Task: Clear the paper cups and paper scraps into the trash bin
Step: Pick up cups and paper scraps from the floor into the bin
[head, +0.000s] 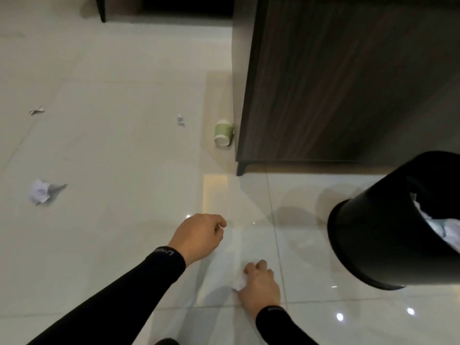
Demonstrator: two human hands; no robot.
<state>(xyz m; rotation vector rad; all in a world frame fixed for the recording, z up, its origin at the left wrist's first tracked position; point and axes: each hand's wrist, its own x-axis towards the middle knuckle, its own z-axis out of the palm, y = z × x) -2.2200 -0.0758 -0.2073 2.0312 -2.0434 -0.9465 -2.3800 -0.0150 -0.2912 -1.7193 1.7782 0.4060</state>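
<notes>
A glossy pale tiled floor is seen from above, littered with paper. At far left, a small torn scrap lies flat on the tiles, and nearer the camera a larger crumpled paper ball rests on the same side, well apart from both hands. Further right, a small folded scrap is seen on the floor, and just beyond it a green paper cup lies on its side, its open mouth turned toward the camera, right beside the corner of a dark wood-grain cabinet.

In the foreground, the left hand, in a black sleeve, is held low over the tiles with its fingers curled loosely inward; a tiny white fleck shows at the fingertips, but whether anything is pinched there cannot be told. Lower and to the right, the right hand is closed around a crumpled white paper wad, which is seen bulging out at the thumb side of the fist.

At far right, a black trash bin is seen near the cabinet, appearing tilted in the wide-angle view, with crumpled white paper already visible inside its mouth. The bin is placed well to the right of the right hand.
</notes>
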